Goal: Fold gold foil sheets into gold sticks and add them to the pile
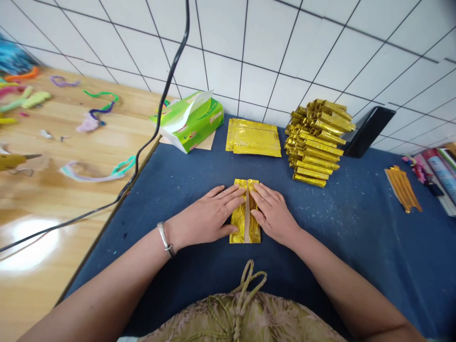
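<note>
Gold foil sheet between and partly under both hands

two hands | one creased gold paper | one pile of flat gold papers, at least two | one heap of gold strips, too many to count | one green tissue pack | one black cord | one bracelet | one blue surface | one wooden surface

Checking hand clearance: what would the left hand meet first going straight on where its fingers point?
The left hand would likely meet the right hand first, just across the folded gold sheet; both appear to rest on it, but one view leaves depth unclear.
</note>
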### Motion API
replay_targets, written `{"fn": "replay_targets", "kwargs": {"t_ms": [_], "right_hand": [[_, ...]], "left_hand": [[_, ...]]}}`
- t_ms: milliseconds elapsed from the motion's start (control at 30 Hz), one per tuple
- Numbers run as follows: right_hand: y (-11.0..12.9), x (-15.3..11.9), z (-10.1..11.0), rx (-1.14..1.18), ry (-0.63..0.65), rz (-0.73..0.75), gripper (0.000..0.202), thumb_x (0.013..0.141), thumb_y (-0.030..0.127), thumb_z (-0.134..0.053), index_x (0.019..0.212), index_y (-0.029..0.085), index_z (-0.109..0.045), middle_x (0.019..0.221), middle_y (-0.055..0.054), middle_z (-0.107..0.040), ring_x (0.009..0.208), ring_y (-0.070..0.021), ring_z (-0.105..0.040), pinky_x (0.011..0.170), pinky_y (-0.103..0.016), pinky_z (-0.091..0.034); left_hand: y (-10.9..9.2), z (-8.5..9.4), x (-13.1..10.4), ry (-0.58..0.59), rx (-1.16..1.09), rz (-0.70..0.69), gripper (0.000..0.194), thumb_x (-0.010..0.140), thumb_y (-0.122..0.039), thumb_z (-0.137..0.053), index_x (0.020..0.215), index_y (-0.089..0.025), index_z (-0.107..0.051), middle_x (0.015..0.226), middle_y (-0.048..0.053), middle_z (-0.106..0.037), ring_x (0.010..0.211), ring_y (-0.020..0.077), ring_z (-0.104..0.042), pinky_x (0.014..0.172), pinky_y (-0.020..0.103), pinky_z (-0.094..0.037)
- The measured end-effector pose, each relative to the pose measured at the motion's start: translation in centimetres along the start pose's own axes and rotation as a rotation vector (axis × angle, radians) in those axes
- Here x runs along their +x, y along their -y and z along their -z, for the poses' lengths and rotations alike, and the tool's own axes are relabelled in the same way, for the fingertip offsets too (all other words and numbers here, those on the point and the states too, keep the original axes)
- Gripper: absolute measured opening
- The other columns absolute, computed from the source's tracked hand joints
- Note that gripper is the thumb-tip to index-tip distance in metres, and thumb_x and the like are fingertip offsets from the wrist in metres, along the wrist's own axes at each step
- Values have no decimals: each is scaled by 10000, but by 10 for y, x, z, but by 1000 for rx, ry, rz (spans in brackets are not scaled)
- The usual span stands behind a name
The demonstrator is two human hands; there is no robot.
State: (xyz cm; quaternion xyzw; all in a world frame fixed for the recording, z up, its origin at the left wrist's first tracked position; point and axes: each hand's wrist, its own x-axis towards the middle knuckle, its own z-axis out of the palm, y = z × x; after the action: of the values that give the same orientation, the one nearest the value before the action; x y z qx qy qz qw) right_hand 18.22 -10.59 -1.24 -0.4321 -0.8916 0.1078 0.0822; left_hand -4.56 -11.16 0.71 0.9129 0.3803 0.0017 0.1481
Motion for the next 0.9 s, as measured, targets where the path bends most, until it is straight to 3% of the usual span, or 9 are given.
{"fn": "replay_targets", "kwargs": {"t_ms": [400, 900], "right_hand": [[1, 1, -5, 21, -70, 57, 494, 909, 364, -452, 1357, 160, -411, 1426, -129, -394, 1307, -271, -328, 1038, -478, -334], [-2, -1, -9, 175, -179, 194, 380, 899, 167, -419, 1272, 160, -490, 1360, -119, -467, 1258, -230, -411, 1047, -464, -391]], "left_hand": [[2, -3, 1, -22, -26, -14, 635, 836, -457, -522, 1380, -197, -322, 1524, 66, -200, 1406, 203, -168, 1144, 368, -104], [1, -1, -1, -14, -1, -18, 664, 840, -441, -514, 1402, -176, -281, 1526, 76, -187, 1407, 199, -166, 1139, 366, -129]]}}
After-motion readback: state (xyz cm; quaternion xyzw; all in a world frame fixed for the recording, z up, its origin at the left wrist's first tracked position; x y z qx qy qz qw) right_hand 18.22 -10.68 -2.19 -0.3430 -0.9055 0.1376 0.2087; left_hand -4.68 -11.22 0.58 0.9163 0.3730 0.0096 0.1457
